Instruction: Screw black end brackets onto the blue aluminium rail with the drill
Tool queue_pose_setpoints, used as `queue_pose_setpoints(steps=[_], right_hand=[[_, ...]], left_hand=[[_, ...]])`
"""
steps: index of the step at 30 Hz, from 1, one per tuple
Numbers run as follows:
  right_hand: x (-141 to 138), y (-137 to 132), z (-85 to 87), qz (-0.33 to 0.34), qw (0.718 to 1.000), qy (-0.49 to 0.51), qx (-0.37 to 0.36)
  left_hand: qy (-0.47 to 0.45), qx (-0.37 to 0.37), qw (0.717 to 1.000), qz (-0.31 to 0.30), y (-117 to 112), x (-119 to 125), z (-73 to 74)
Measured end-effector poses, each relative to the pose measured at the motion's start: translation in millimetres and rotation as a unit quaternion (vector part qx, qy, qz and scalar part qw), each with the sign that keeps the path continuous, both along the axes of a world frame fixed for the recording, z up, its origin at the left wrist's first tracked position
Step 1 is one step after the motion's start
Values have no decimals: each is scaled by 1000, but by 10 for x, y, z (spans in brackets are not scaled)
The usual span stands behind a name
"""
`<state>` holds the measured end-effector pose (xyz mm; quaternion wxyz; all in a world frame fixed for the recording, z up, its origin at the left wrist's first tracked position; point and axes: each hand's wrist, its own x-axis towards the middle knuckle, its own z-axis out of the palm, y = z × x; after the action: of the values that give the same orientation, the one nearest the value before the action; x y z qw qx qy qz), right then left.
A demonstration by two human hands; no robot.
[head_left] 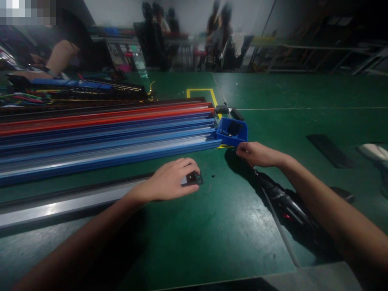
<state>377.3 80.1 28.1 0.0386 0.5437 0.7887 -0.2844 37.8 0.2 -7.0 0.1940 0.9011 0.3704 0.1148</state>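
Observation:
My left hand (174,180) is wrapped over the end of a long black-and-silver metal profile (75,198) lying on the green tabletop. Between its thumb and fingers shows a small black end piece (195,178). My right hand (260,154) is pinched closed at the front corner of a blue plastic bin (232,141); whatever its fingers hold is hidden. A dark object lies inside that bin. Below the right forearm is a black power tool (291,210) with a small red light, its thin front end pointing toward the right hand.
Several blue profiles (121,149) and red profiles (136,113) lie side by side behind the left hand. Wires (27,97) and a clear bottle (140,62) are farther back. A dark flat piece (329,150) rests at right. Another person's arm (62,54) shows at upper left.

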Motion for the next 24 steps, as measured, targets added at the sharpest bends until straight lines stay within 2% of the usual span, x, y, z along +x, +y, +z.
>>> queue_pose_setpoints(steps=[5,15,24], right_hand=[[22,11,36,6,999,2,-36],[67,59,-14,33,998,-11,-47],[78,50,11,44,997,-5,-62]], left_hand=[[-1,0,1000,0,-7,1,19],[-11,3,1000,-1,-2,-12,14],[-11,-1,1000,-3,-3,-14,10]])
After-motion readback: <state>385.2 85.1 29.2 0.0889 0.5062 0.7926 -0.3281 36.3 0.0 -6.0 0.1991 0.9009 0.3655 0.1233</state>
